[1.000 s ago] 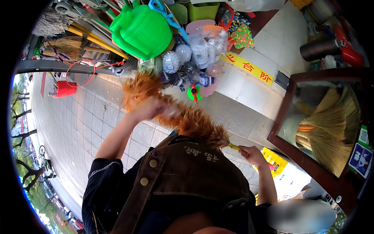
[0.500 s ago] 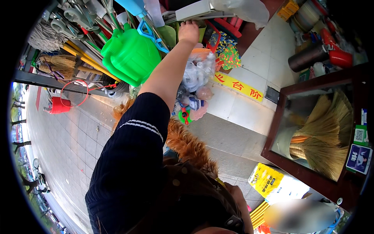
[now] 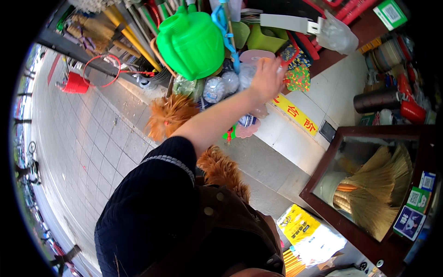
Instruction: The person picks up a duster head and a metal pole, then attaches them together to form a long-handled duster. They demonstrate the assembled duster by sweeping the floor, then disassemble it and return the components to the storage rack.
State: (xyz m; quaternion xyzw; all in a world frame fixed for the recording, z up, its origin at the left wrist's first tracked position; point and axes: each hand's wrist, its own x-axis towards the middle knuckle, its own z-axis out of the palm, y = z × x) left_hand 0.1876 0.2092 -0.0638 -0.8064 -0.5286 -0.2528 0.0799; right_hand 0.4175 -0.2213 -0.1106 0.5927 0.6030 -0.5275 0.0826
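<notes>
The person's left hand is stretched up and out at the end of a dark-sleeved arm, its grip curled against a hanging bunch of clear plastic-wrapped goods just below the green watering can; the fingers are bent inward on the far side of the palm, so whether they are clamped on a packet or only pressed against it cannot be told. The right hand is out of sight behind the body. A rust-orange feather duster runs under the raised arm, one fluffy end showing left of the forearm and another tuft just below the elbow, touching the brown vest; what holds it is hidden. The hand sits in a crowded spot: the watering can hangs close to its left, a blue plastic handle just above the bunch, patterned cloth items right beside the knuckles, and a yellow warning strip along the edge of the tiled step below. Open room lies to the left and below, where the grey paved pavement spreads wide, with only a red bucket near the stall's edge. To the right, a dark wooden frame encloses straw brooms, and a yellow printed bag lies at its lower corner.
</notes>
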